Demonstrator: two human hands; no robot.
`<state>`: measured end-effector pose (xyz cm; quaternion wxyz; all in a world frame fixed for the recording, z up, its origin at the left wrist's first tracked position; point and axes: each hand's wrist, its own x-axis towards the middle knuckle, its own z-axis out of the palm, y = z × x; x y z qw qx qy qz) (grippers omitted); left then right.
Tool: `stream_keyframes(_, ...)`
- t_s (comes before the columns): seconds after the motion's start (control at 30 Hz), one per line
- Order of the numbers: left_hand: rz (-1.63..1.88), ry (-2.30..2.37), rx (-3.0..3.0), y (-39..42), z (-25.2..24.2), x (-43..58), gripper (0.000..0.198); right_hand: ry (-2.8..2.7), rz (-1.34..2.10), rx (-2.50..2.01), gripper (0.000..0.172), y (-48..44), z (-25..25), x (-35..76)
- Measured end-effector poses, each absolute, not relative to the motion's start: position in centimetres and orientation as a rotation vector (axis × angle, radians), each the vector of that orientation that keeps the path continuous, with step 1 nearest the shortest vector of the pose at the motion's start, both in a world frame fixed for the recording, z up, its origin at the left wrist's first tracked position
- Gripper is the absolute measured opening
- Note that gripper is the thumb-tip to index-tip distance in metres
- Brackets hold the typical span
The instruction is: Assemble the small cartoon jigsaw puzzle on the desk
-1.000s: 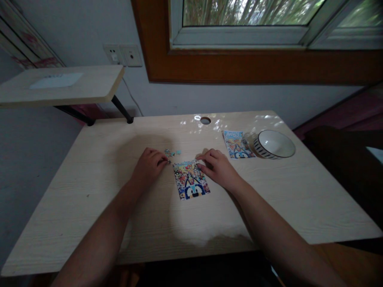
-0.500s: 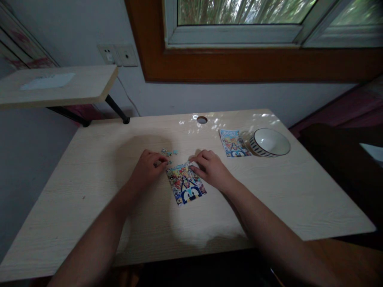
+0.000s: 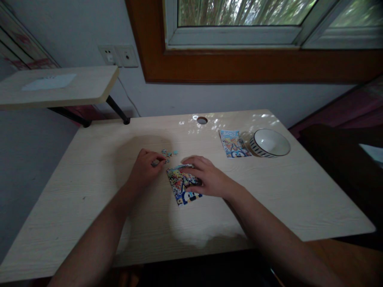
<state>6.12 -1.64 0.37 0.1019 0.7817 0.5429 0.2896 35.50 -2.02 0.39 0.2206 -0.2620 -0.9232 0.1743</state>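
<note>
A colourful jigsaw puzzle point(image 3: 178, 187) with a blue cartoon dog's face lies on the desk in front of me. My right hand point(image 3: 202, 175) spreads over its right half, fingers apart, covering part of the picture. Just left of the puzzle's top corner, my left hand point(image 3: 149, 163) has thumb and forefinger pinched together. Whatever is between those fingertips is too small to make out. Several loose puzzle pieces point(image 3: 169, 154) lie beyond the puzzle's top edge, close to the left fingertips.
A picture card point(image 3: 235, 144) with a matching design lies at the back right, beside a white bowl point(image 3: 271, 142) with a dark rim and striped side. The desk point(image 3: 89, 215) has a round cable hole point(image 3: 202, 120) near its back edge. A raised shelf point(image 3: 89, 89) stands at the back left.
My right hand has moved left and nearer to me, from the puzzle's top right corner to over its right half, fingers opening. My left hand has shifted slightly left, still pinched.
</note>
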Motion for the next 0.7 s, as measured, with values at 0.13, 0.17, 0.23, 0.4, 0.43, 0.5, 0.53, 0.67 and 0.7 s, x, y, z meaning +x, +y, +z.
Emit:
stream_keyframes(0.13,0.882,1.606,2.311,-1.7,0.4,6.1,0.008,-2.578,0.453,-0.761,0.062,-2.1,0.2,35.2)
stream_keyframes(0.17,0.88,1.613,2.305,-1.7,0.5,6.1,0.008,-2.574,0.449,-0.771,0.063,-2.1,0.2,35.2)
stream_keyframes(0.23,0.867,1.622,2.29,-1.7,0.6,6.2,0.008,-2.567,0.437,-0.789,0.064,-2.1,0.2,35.2)
stream_keyframes(0.4,0.826,1.593,2.264,-1.7,0.6,6.5,0.008,-2.568,0.41,-0.841,0.064,-2.2,0.4,35.4)
stream_keyframes(0.43,0.818,1.574,2.266,-1.7,0.6,6.6,0.008,-2.567,0.41,-0.851,0.064,-2.2,0.5,35.5)
stream_keyframes(0.5,0.797,1.531,2.272,-1.7,0.5,6.8,0.009,-2.563,0.415,-0.862,0.063,-2.2,0.5,35.6)
stream_keyframes(0.53,0.786,1.515,2.273,-1.7,0.5,6.9,0.009,-2.561,0.418,-0.864,0.063,-2.2,0.6,35.6)
stream_keyframes(0.67,0.767,1.495,2.281,-1.5,0.3,7.2,0.009,-2.561,0.431,-0.862,0.063,-2.2,0.6,35.5)
stream_keyframes(0.7,0.767,1.488,2.288,-1.5,0.2,7.2,0.009,-2.562,0.434,-0.864,0.063,-2.2,0.6,35.5)
